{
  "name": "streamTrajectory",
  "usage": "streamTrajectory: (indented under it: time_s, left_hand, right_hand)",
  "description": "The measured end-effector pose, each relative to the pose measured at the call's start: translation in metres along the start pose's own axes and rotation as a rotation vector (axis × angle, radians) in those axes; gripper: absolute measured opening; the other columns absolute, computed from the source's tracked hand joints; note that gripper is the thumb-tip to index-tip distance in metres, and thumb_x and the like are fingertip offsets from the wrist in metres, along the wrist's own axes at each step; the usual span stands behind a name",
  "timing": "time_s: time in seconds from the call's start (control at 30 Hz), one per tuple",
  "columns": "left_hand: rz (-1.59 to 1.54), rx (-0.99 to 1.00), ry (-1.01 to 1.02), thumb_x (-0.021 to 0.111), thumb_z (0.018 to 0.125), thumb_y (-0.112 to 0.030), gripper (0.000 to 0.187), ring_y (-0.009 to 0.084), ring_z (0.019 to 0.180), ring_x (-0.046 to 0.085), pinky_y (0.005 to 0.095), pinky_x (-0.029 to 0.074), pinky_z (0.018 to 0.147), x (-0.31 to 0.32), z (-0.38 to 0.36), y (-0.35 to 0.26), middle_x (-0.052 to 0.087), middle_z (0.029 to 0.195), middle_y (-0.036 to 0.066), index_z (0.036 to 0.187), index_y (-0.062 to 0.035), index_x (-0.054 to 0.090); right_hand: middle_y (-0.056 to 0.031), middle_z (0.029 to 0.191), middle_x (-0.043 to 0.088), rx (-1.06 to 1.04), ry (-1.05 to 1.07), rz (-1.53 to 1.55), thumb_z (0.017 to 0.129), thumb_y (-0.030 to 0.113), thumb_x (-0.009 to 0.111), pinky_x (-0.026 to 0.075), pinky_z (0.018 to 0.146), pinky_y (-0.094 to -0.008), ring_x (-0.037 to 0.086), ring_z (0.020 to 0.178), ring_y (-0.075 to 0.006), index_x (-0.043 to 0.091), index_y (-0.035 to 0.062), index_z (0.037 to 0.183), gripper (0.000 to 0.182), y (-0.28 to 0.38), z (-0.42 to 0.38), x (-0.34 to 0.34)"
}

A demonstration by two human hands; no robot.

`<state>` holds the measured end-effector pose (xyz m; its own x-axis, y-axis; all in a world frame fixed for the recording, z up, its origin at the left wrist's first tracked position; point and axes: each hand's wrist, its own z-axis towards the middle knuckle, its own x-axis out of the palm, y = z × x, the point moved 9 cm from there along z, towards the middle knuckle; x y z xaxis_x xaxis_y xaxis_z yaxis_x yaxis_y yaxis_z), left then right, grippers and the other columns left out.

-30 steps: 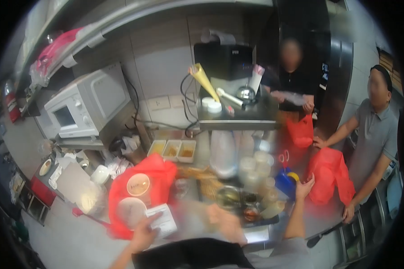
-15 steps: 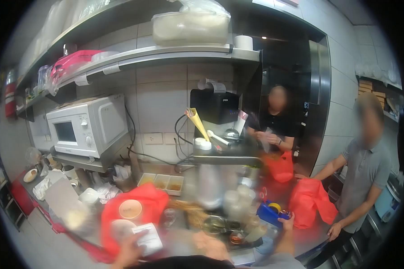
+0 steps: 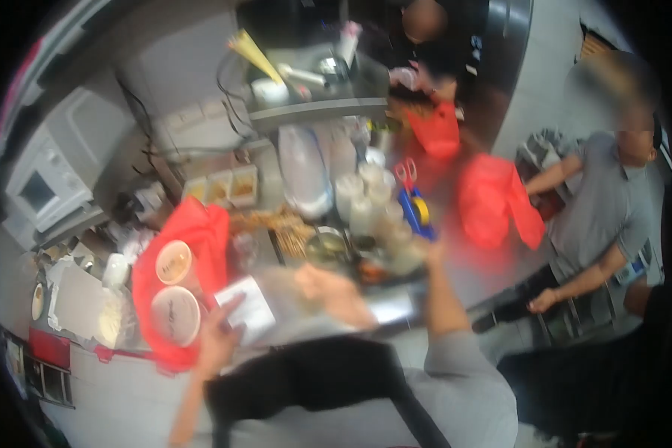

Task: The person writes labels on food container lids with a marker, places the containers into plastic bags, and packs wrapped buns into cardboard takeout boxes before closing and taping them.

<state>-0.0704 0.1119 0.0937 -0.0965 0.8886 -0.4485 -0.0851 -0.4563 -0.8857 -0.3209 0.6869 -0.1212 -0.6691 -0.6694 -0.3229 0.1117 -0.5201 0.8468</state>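
Note:
My left hand [image 3: 220, 332] is closed on a white printed slip [image 3: 252, 312], with fingers laid over its face. Just left of it, two round lidded tubs [image 3: 175, 313] with writing on their lids lie on a spread red bag [image 3: 205, 231]. Further right, my right hand [image 3: 434, 257] reaches forward to the near end of a blue tape dispenser [image 3: 411, 209] with a yellow roll; the fingers are blurred but closed at that end. Red-handled scissors [image 3: 406, 172] are just beyond the dispenser. Clear lidded cups [image 3: 362, 196] stand to its left.
A person in grey [image 3: 605, 201] stands at the right by another red bag [image 3: 493, 201]. Someone in black [image 3: 425, 52] is behind the counter near a third red bag [image 3: 437, 131]. A microwave [image 3: 52, 168] sits left; a raised metal shelf [image 3: 317, 108] crosses the counter.
My view has dipped and tilted, so the counter appears higher. The tape dispenser has turned, with my right hand still at its end. My left hand still holds the slip.

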Motion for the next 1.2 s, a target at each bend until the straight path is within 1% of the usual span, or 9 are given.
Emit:
streamTrajectory:
  time_s: [0.03,0.1,0.2,0.43,0.63,0.73,0.9,1.0,1.2]
  left_hand:
    - [-0.022,-0.008,0.004,0.059,0.069,0.007,0.06,0.008,0.063,0.046,0.0217,0.042,0.059,0.005,0.002,-0.003,0.056,0.103,0.004,0.125,-0.0135,0.056]
    - [-0.049,-0.013,0.029,0.057,0.07,0.01,0.06,0.0077,0.069,0.049,0.0196,0.043,0.062,0.01,0.004,-0.003,0.055,0.109,0.005,0.126,-0.0112,0.055]
    - [-0.355,-0.056,0.084,0.047,0.074,0.018,0.058,0.0189,0.114,0.05,0.0292,0.04,0.097,0.023,0.006,0.002,0.046,0.127,0.012,0.13,0.0018,0.044]
    - [-0.416,0.022,0.06,0.052,0.073,0.019,0.054,0.0179,0.113,0.051,0.0251,0.045,0.09,0.032,0.003,-0.007,0.045,0.119,0.008,0.125,0.0037,0.048]
    - [-0.45,0.0,0.064,0.051,0.073,0.021,0.055,0.0205,0.118,0.048,0.0284,0.042,0.096,0.037,-0.002,0.0,0.044,0.123,0.009,0.126,0.0036,0.046]
    - [-0.499,-0.025,0.108,0.05,0.073,0.021,0.066,0.0214,0.12,0.047,0.03,0.042,0.096,0.048,0.0,0.018,0.043,0.128,0.012,0.134,-0.0008,0.036]
    - [-0.7,-0.114,-0.01,0.051,0.068,0.019,0.096,0.0232,0.119,0.048,0.0317,0.045,0.092,0.06,0.01,0.01,0.043,0.132,0.015,0.146,-0.0138,0.005]
    - [-0.752,-0.079,-0.034,0.051,0.066,0.021,0.102,0.0216,0.115,0.05,0.0304,0.046,0.089,0.071,0.02,0.023,0.045,0.13,0.014,0.147,-0.0187,0.003]
    - [-0.72,-0.01,-0.066,0.049,0.07,0.021,0.099,0.0176,0.109,0.053,0.0299,0.045,0.088,0.061,0.033,0.008,0.052,0.121,0.011,0.147,-0.0199,0.001]
  right_hand:
    - [-0.0165,0.104,0.059,0.048,0.167,-0.018,0.059,0.034,0.084,0.045,0.083,-0.0381,0.057,0.095,-0.0303,0.048,0.001,0.114,0.073,0.012,0.0,-0.001]
    - [-0.0134,0.105,0.058,0.315,0.427,0.176,0.07,0.052,0.071,0.045,0.081,-0.0412,0.056,0.093,-0.0293,0.053,0.0051,0.116,0.068,0.052,-0.002,-0.019]
    - [-0.0089,0.108,0.055,0.558,0.598,0.156,0.081,0.064,0.05,0.043,0.078,-0.0421,0.053,0.082,-0.0252,0.062,0.0079,0.105,0.062,0.072,0.014,-0.034]
    - [-0.0057,0.093,0.058,0.765,0.674,-0.223,0.083,0.041,0.062,0.047,0.061,-0.0352,0.052,0.078,-0.0223,0.066,0.0102,0.087,0.031,0.041,0.027,-0.006]
    - [-0.0113,0.101,0.06,0.849,0.581,0.411,0.081,0.024,0.068,0.052,0.071,-0.0385,0.058,0.092,-0.0271,0.062,0.0045,0.095,0.025,0.051,0.021,-0.033]
    - [-0.0132,0.101,0.061,0.788,0.583,0.509,0.081,0.019,0.068,0.052,0.073,-0.035,0.059,0.094,-0.0251,0.059,0.0008,0.1,0.028,0.041,0.003,-0.041]
    - [-0.0064,0.081,0.064,0.53,0.481,0.475,0.081,0.019,0.069,0.048,0.068,-0.0282,0.06,0.076,-0.0156,0.063,0.0,0.089,0.021,0.025,-0.002,-0.045]
    - [-0.0023,0.07,0.061,0.136,0.459,0.374,0.081,0.02,0.069,0.044,0.063,-0.0253,0.054,0.065,-0.0102,0.065,0.0007,0.077,0.02,0.04,-0.002,-0.044]
    - [-0.0042,0.066,0.061,0.043,0.349,-0.092,0.083,0.02,0.064,0.044,0.058,-0.0277,0.054,0.06,-0.0107,0.061,0.0006,0.076,0.02,0.031,0.011,-0.039]
